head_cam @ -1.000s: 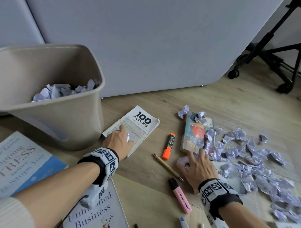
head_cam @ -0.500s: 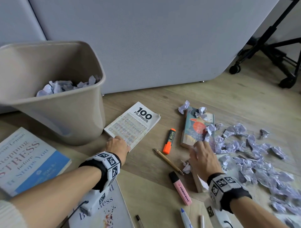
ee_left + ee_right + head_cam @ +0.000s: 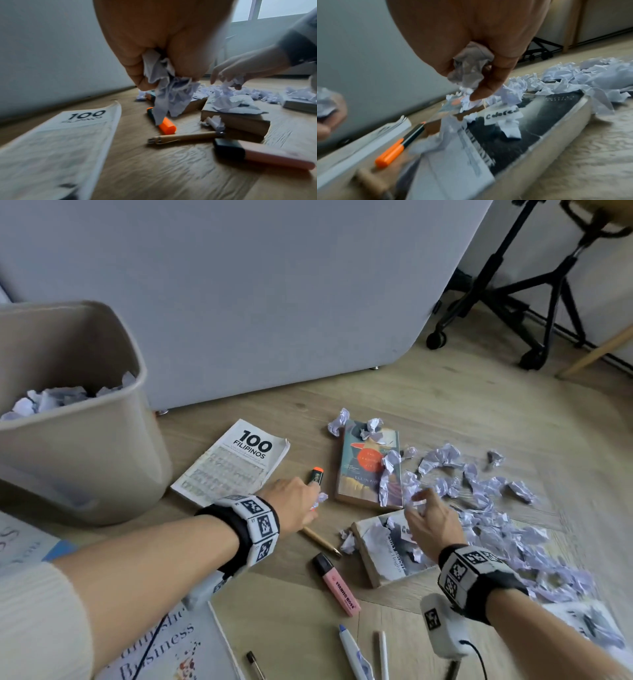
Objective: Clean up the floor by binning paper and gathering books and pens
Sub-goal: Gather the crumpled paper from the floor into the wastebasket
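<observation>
The left hand (image 3: 293, 503) hovers low over the wooden floor (image 3: 428, 405), its fingers (image 3: 137, 70) curled round a crumpled wad of white paper (image 3: 169, 93) that hangs from the fist, just above the orange highlighter with a dark barrel (image 3: 317, 475). The right hand (image 3: 430, 523) sits over the grey-covered paperback book (image 3: 394, 556), its fingers (image 3: 489, 82) pinching another small crumpled white scrap (image 3: 471, 67) while the fingertip reaches toward more scraps.

The relation that matters is where the beige plastic waste bin (image 3: 85, 460) lies: it stands to the left and a little farther off than both hands, already part-filled with paper. The left hand is plainly the nearer one, with only the white "100 Filipinos" booklet (image 3: 233, 463) lying between it and the bin's wall. The right hand would have to cross over the books and pens.

The big heap of loose white paper scraps (image 3: 496, 518) spreads to the right of the right hand, on and beside the teal-covered paperback with an orange disc (image 3: 368, 463). Most of the binning looks not yet done; the slim wooden pen (image 3: 320, 539) and pink highlighter (image 3: 337, 585) lie untouched.
</observation>
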Demonstrator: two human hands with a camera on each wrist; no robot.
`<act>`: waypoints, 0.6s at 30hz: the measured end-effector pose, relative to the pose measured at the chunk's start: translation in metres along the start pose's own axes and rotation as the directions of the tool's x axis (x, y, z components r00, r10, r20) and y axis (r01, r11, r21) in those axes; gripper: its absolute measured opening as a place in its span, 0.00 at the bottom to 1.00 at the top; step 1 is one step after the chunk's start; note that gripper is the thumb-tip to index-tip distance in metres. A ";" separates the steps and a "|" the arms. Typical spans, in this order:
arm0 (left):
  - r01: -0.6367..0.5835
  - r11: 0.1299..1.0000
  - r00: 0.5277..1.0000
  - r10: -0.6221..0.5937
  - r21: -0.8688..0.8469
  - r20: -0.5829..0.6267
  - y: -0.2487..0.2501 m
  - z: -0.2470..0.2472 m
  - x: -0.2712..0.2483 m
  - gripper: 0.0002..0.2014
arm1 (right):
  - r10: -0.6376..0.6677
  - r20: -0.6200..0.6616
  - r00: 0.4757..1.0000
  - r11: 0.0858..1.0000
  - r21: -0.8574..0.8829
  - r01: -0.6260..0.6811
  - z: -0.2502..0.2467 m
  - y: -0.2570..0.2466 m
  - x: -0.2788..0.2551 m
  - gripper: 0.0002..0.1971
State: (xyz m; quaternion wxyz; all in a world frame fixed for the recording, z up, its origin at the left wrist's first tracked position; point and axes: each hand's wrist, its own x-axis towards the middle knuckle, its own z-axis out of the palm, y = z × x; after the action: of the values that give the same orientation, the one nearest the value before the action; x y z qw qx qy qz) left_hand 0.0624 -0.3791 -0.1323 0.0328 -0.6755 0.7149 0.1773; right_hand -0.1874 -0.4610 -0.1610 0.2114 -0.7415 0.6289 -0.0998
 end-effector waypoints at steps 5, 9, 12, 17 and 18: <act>0.016 0.999 0.992 -0.010 -0.049 0.126 0.041 0.035 0.021 0.23 | 0.042 -0.002 0.999 0.999 -0.013 -0.042 0.004 -0.007 0.034 0.21; 0.066 0.994 0.991 -0.055 -0.084 0.124 0.058 0.061 0.033 0.20 | 0.004 0.017 1.000 0.998 -0.065 -0.003 0.028 -0.024 0.053 0.22; 0.073 0.994 0.995 -0.068 -0.078 0.069 0.063 0.073 0.039 0.16 | -0.068 0.030 0.997 0.988 -0.139 0.072 0.048 -0.026 0.057 0.22; 0.052 0.982 0.997 -0.063 -0.183 -0.051 0.056 0.082 0.045 0.15 | -0.245 0.022 0.969 0.950 -0.193 0.244 0.050 -0.012 0.064 0.10; 0.050 0.975 0.992 -0.073 -0.217 -0.100 0.053 0.082 0.047 0.14 | -0.252 -0.028 0.967 0.957 -0.155 0.245 0.045 -0.010 0.067 0.09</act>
State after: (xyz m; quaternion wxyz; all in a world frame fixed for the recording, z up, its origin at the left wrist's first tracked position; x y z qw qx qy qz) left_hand -0.0090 -0.3982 -0.2112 -0.0732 -0.7056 0.6710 0.2157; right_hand -0.1474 -0.5164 -0.2046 0.1256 -0.8258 0.5414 -0.0955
